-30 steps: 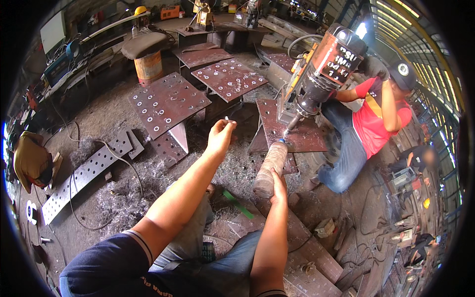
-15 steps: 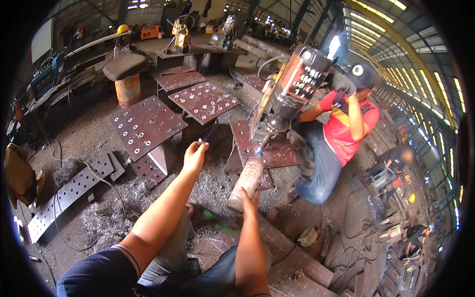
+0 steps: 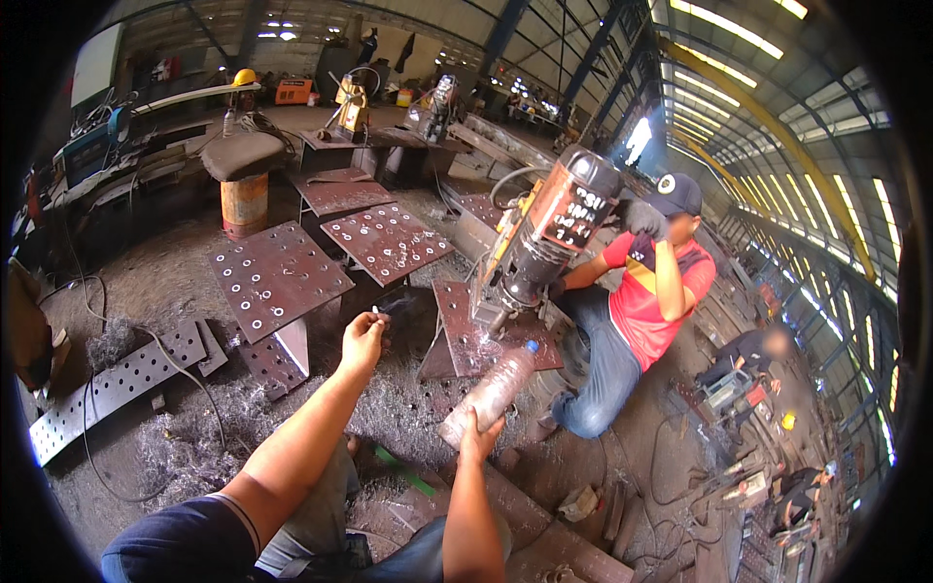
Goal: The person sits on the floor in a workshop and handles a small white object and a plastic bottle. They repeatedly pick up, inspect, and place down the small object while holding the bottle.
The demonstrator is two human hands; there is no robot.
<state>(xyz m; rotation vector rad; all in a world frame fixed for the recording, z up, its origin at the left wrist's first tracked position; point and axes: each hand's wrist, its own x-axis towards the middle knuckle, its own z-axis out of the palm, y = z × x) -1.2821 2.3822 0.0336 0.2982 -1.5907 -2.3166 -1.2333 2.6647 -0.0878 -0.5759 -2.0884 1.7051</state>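
A plastic bottle (image 3: 494,387) with a blue cap is gripped near its base by my right hand (image 3: 478,435). It tilts up to the right, its cap just below the magnetic drill (image 3: 546,238). That drill stands tilted on a dark red steel plate (image 3: 449,316), where shavings lie around the bit. My left hand (image 3: 362,342) is closed in a pinch on a short white stick (image 3: 376,310), whose kind is too small to tell. It is held out left of the drill, near a red plate with drilled holes (image 3: 277,277).
A co-worker in a red shirt (image 3: 646,325) crouches behind the drill, one gloved hand raised by the head. Metal shavings (image 3: 199,437) litter the floor. Cables (image 3: 185,364) and a perforated steel strip (image 3: 121,394) lie at left. Another drilled plate (image 3: 387,241) stands farther back.
The bottle's cap end has moved away from the drill bit, and the bottle now leans more to the right. My left hand keeps its pinch. The view has shifted slightly.
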